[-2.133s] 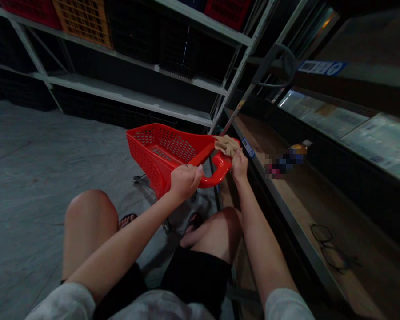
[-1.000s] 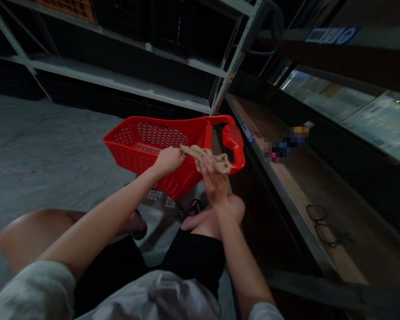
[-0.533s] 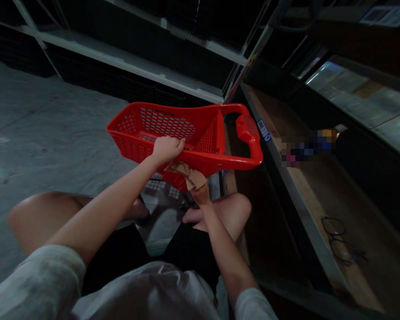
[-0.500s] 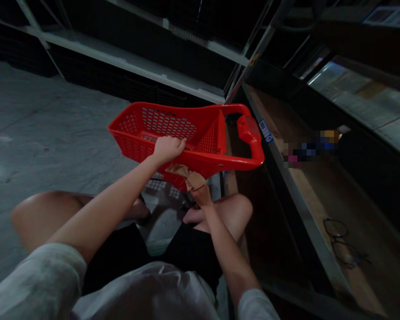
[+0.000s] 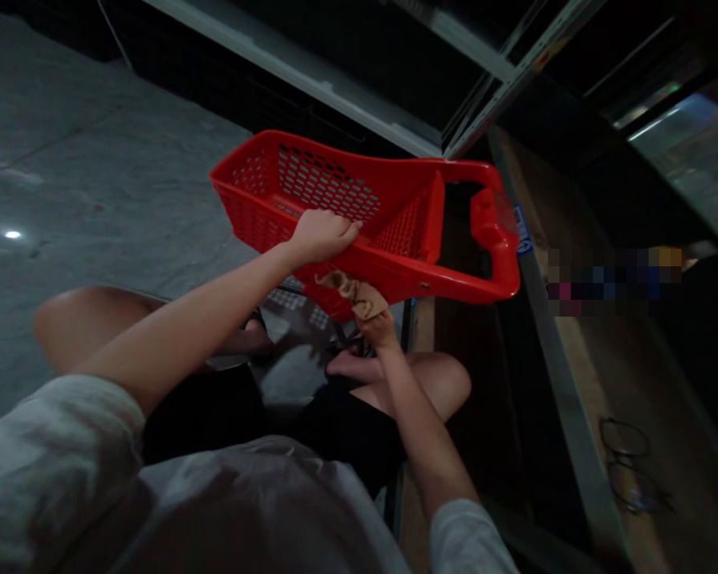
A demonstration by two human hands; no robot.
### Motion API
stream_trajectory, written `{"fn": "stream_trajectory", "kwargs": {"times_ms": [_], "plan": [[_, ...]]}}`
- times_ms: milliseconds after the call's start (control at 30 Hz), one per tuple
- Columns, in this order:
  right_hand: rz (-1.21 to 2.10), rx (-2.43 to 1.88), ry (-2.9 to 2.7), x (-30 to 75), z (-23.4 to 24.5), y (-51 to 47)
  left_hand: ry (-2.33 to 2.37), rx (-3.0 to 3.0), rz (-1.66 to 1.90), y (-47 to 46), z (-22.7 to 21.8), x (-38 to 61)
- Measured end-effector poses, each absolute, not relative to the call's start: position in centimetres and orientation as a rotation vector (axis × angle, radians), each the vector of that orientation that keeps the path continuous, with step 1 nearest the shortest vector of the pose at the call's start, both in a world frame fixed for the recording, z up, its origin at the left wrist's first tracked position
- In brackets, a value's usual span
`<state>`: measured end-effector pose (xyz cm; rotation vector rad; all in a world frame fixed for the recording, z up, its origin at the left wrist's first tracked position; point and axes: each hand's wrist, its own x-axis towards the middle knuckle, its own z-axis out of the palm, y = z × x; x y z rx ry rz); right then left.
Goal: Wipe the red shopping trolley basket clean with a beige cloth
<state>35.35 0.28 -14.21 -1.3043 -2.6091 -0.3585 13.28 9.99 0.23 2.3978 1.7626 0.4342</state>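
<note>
A red plastic shopping cart (image 5: 395,191) with a perforated basket stands in front of my bent knees, its looped handle toward the right. My left hand (image 5: 325,236) is closed over the basket's near rim, fingers curled to the inside. Lower down, my right hand (image 5: 378,325) grips a crumpled brown cloth (image 5: 356,293) against or close beside the cart's outer wall, below the rim. Whether the cloth presses on the plastic I cannot tell. The basket's visible inside shows only red plastic.
On the right runs a wooden shelf (image 5: 580,351) with a metal edge, bearing a pair of glasses (image 5: 631,466) and a blurred-out patch of items. Behind the cart stands a white metal rack (image 5: 311,76). Grey concrete floor (image 5: 96,199) spreads to the left.
The view has tilted and shifted, so the cart sits higher and further right in it. My left hand stays on the rim, and my right hand still holds the cloth by the wall.
</note>
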Motion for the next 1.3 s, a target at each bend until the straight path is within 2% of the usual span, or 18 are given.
{"fn": "stream_trajectory", "kwargs": {"times_ms": [133,267,400,533,700,833,933,1100,1167,1300], "plan": [[-0.409,-1.051,-2.937,34.4,-15.0,-0.1,1.747,2.397,0.41,9.9,0.6,13.2],[-0.476,-0.682,-3.035,38.6,-11.6,1.2,1.74,2.378,0.392,9.8,0.9,13.1],[-0.539,-0.98,-2.664,42.6,-8.7,1.9,1.745,2.294,0.452,9.6,0.8,13.0],[-0.406,-1.317,-2.524,39.5,-10.5,1.2,1.748,2.218,0.497,9.7,0.5,13.0],[-0.074,-1.103,-2.945,32.7,-16.0,-0.7,1.751,2.196,0.515,10.2,-0.2,12.5],[-0.009,-0.902,-3.057,32.9,-16.8,-1.0,1.775,2.191,0.503,10.1,-0.3,12.0],[-0.102,-0.947,-2.916,36.1,-14.7,-0.5,1.782,2.192,0.496,9.8,-0.2,11.7],[-0.499,-1.499,-2.209,40.0,-12.1,0.3,1.787,2.149,0.54,9.6,-0.7,11.7],[-0.474,-1.522,-2.261,39.0,-13.1,0.0,1.777,2.129,0.582,9.6,-0.8,11.9],[-0.304,-1.256,-2.647,35.0,-17.3,-1.6,1.799,2.129,0.577,9.4,-0.3,12.2]]}}
